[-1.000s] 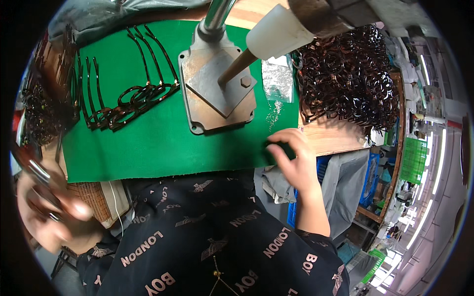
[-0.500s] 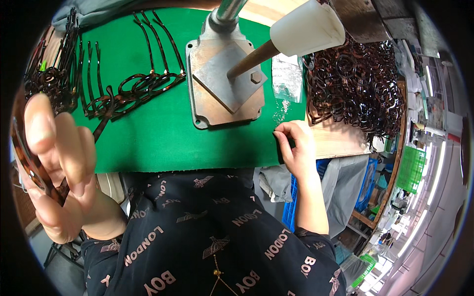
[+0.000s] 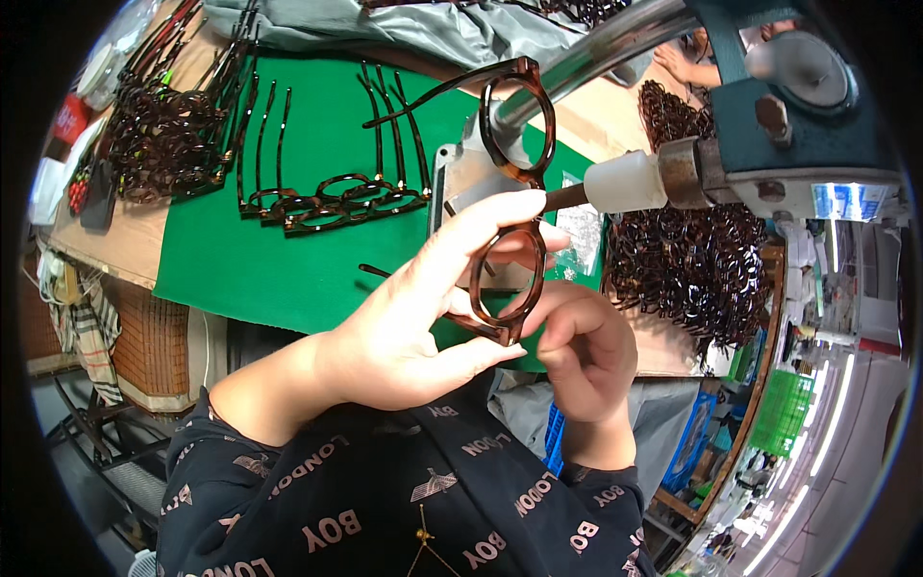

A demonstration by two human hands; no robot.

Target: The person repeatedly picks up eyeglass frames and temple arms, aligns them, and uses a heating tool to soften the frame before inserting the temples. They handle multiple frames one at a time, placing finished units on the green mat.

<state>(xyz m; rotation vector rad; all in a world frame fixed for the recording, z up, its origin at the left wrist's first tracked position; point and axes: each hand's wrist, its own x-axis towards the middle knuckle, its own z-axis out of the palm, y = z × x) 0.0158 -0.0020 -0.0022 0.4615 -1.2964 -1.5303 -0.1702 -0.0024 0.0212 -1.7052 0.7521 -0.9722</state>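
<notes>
My left hand grips a brown tortoiseshell eyeglass frame, turned upright on its side in front of the press. One temple arm of it reaches out to the left at the top; both rims look free of lenses. My right hand is closed in a pinch beside the frame's lower end; whatever its fingertips hold is too small or hidden to make out. Behind the hands, a clear bag of tiny pale pieces lies on the green mat.
The press's white cylinder head and metal post stand close behind the frame. Several glasses frames rest on the mat. A frame pile is at left, another at right. Another person's hand shows at far right.
My left hand has brought the glasses frame from the far left to the middle. My right hand has left the tiny pieces and come beside the frame. The view has shifted.
</notes>
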